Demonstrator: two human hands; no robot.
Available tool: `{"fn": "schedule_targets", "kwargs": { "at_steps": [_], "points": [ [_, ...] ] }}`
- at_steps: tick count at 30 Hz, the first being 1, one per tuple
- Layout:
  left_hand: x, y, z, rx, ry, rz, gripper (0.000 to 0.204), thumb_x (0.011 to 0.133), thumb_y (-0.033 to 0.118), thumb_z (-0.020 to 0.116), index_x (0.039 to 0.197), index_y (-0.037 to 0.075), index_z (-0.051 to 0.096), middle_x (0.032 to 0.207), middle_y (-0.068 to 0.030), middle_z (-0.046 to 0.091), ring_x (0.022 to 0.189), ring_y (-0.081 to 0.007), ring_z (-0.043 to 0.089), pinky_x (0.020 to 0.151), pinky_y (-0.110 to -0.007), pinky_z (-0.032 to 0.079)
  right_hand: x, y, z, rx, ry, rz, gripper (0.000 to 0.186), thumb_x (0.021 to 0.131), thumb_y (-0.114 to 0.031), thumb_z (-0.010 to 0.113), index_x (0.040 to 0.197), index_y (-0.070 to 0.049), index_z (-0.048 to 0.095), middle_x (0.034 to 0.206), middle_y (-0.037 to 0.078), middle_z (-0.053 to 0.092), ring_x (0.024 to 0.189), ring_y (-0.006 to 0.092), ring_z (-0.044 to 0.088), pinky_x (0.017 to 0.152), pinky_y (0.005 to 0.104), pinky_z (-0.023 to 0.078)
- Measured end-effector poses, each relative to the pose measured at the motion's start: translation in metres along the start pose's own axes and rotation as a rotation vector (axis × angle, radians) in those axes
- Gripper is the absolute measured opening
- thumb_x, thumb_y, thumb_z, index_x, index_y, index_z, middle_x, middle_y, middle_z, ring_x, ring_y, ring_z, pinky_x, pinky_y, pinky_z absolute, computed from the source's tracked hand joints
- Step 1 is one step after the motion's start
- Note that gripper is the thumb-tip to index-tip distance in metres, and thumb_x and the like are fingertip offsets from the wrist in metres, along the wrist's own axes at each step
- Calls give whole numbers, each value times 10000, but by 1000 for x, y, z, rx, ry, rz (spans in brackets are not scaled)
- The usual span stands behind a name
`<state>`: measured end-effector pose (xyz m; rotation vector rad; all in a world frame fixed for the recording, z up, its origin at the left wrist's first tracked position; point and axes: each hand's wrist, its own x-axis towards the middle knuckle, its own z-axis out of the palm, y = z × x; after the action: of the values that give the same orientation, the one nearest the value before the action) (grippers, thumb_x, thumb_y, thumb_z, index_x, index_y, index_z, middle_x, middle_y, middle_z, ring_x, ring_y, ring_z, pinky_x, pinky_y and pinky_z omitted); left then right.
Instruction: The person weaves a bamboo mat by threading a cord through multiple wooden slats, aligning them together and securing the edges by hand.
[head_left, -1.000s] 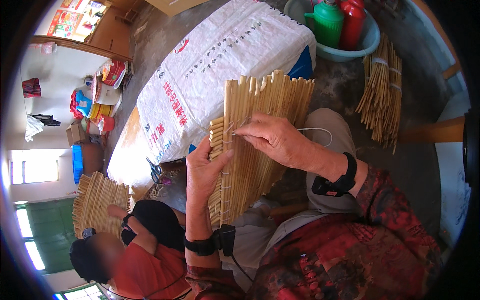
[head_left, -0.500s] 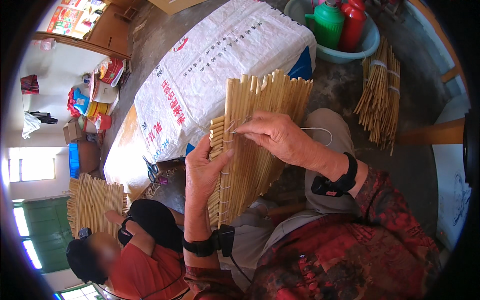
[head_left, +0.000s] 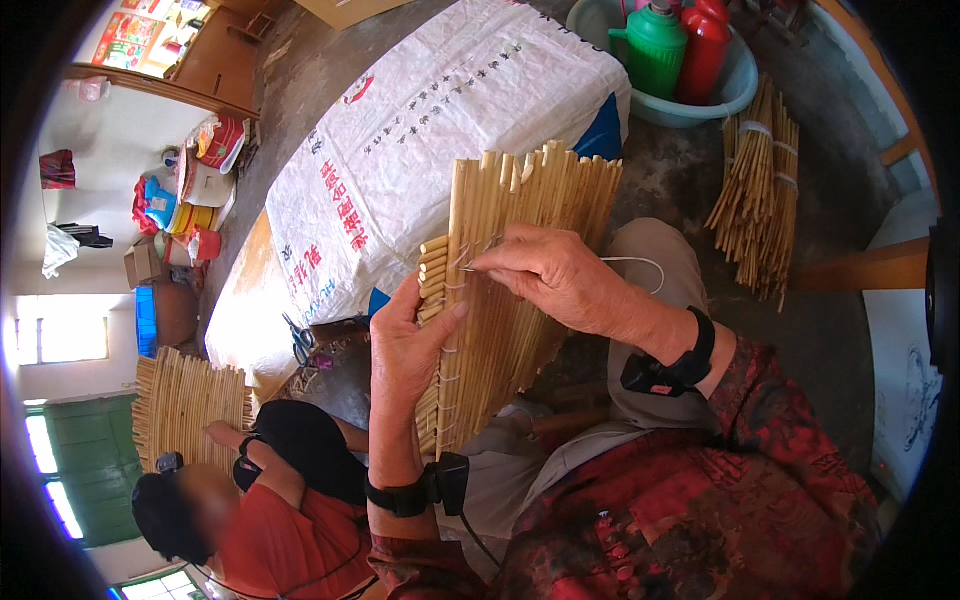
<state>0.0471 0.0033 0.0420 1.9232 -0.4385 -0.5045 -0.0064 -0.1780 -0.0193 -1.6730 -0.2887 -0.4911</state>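
A mat of pale stalks, bound side by side with white thread stitches, stands tilted before me. My left hand is closed on its left edge, thumb on the front face and fingers behind, where short cut stalk ends stick out. My right hand lies against the upper part of the mat, thumb and forefinger pinching a thin, shiny needle at the stitched row. White thread loops out behind the right hand.
A white woven sack covers a surface ahead, with scissors at its near left. A basin holding flasks and tied stalk bundles are at the right. A person in red handles another stalk mat at the left.
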Motion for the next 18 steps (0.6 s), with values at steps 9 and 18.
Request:
{"fn": "schedule_targets", "kwargs": {
  "at_steps": [9,18],
  "points": [
    [-2,-2,0,47,4,52,442,788,-31,637,1218,-29,537,1068,-57,638,949,-90,560,845,-255,459,0,-5,-3,-18,-25,9,196,824,27,588,1014,10,635,840,140,576,765,269,592,656,338,473],
    [-31,16,50,539,199,394,437,756,24,684,1159,-41,530,1018,-162,607,896,-255,618,790,-321,484,-15,-63,-50,-266,-174,147,173,841,-29,565,999,20,617,893,197,580,857,390,572,725,420,463]
  ]
}}
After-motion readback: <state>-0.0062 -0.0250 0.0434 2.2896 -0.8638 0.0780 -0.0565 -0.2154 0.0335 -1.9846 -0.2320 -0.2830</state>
